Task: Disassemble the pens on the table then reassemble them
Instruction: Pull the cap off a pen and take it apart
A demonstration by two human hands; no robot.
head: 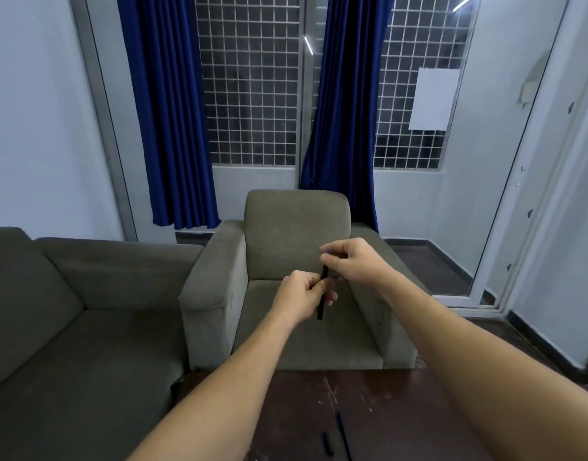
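I hold a black pen barrel (321, 302) nearly upright in the air in front of me. My left hand (304, 296) grips its middle, fingers closed round it. My right hand (349, 259) pinches the barrel's top end, where a small blue bit (327, 251) shows between the fingertips. On the dark wooden table (286, 410) near the bottom edge lie a short black pen part (327, 443) and a long thin black piece (343, 434), side by side and apart from my hands.
A grey armchair (296, 227) stands just beyond the table. A grey sofa (69, 311) fills the left side. Blue curtains (172, 111) hang over a grilled window behind. A glass door (505, 194) is at the right.
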